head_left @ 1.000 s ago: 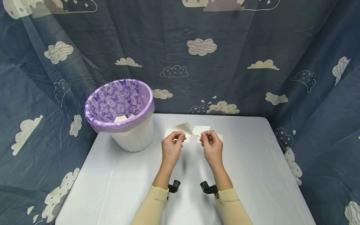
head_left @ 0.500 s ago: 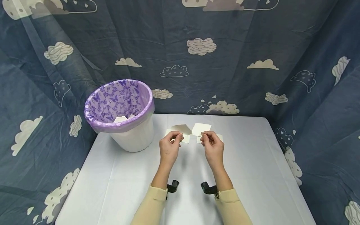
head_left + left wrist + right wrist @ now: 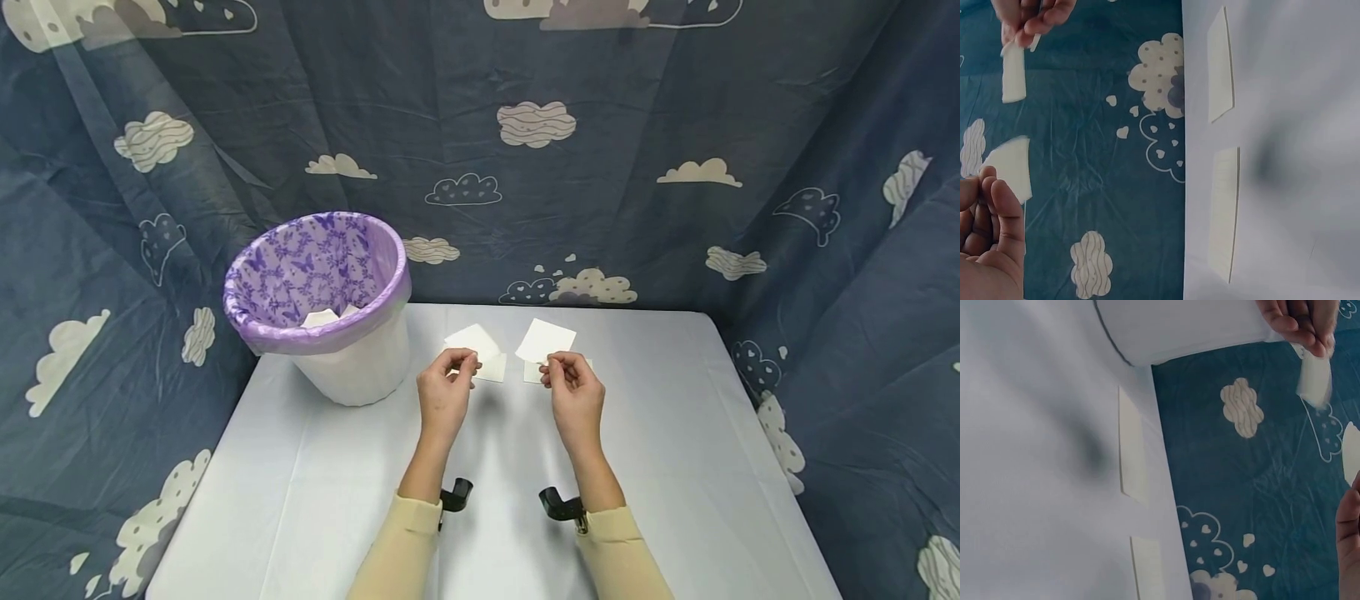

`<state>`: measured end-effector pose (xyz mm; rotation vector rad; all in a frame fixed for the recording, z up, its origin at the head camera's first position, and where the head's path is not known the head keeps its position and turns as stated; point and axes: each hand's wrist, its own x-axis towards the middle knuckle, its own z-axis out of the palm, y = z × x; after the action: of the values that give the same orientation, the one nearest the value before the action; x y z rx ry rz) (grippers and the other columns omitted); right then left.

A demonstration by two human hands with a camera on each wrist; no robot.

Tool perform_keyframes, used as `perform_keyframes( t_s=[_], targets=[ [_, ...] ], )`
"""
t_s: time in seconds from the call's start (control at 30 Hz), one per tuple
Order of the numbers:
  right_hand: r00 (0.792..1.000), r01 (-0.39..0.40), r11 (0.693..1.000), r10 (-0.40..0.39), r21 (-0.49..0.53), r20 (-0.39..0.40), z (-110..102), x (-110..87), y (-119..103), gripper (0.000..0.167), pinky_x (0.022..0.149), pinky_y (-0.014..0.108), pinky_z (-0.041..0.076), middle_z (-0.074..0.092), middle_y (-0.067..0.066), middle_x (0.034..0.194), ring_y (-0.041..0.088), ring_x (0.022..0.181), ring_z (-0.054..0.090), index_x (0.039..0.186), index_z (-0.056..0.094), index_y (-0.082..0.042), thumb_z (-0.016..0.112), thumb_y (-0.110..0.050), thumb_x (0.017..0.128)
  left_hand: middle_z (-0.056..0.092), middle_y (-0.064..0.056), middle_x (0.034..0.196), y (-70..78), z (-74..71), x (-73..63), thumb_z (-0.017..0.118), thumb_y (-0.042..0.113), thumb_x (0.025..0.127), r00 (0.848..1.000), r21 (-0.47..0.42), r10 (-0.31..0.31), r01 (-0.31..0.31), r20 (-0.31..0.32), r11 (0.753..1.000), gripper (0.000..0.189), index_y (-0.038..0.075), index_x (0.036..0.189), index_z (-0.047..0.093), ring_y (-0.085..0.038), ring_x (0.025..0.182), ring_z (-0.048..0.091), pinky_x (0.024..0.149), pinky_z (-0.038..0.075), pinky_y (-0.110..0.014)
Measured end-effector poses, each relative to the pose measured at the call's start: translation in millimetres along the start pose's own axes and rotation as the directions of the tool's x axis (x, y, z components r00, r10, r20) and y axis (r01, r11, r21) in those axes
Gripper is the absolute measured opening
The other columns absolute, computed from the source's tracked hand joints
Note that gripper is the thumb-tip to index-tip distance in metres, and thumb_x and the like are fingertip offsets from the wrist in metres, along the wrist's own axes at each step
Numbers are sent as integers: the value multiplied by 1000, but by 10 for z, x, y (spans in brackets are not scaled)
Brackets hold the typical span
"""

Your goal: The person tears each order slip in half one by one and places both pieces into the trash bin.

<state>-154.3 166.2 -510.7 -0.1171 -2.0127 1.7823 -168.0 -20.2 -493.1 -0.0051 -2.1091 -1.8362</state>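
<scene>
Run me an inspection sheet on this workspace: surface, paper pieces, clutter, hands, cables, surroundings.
Surface: white-covered table, faintly creased.
Paper pieces: left table piece and right table piece lie flat; left held piece and right held piece are raised above the table.
Clutter: bin at the left, with purple butterfly-print liner and white pieces inside.
Hands: left hand and right hand each pinch one piece.
Cables: nothing seen.
Surroundings: cloud-print dark blue fabric behind and both sides.

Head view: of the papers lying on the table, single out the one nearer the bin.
The left tabletop paper, partly behind the left hand, is nearer the bin; the right tabletop paper, partly behind the right hand, lies farther away.
</scene>
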Motion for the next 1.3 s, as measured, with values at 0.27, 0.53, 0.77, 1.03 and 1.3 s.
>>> perform_keyframes(
  t_s=[0.27,0.53,0.77,1.03,1.3],
  targets=[
    [1000,1,1000,-1,-15,6,28,2,12,24,71,13,57,74,25,95,2,74,67,128,61,0,63,-1,104,78,-17,89,-13,-70,43,71,2,98,999,15,28,-27,-31,1000,8,1,106,73,-29,79,75,61,56,-16],
    [1000,-8,1000,8,-8,22,119,17,-24,20,71,14,57,79,26,99,2,72,67,121,53,3,63,-3,105,78,-15,89,15,-138,70,72,2,98,998,23,30,-29,-51,999,11,4,108,74,-20,75,74,63,57,-17],
    [998,41,997,-44,64,38,246,38,-123,16,70,15,57,78,30,99,5,70,67,115,57,6,64,-4,105,80,-15,88,133,-222,109,74,5,98,991,56,101,-96,-90,994,9,4,107,75,-25,72,75,64,56,-17],
    [987,139,977,-150,164,60,463,131,-338,13,71,16,57,76,29,97,6,72,68,110,60,8,65,-3,104,80,-15,91,358,-406,219,74,5,98,949,105,269,-254,-168,962,8,2,105,77,-28,76,76,69,55,-15],
    [969,222,955,-239,198,63,741,245,-586,11,72,17,58,74,26,97,5,73,67,108,66,8,68,0,101,81,-15,95,592,-635,306,75,6,98,883,169,382,-347,-273,923,11,-1,105,76,-29,81,75,76,55,-13]
  ],
)
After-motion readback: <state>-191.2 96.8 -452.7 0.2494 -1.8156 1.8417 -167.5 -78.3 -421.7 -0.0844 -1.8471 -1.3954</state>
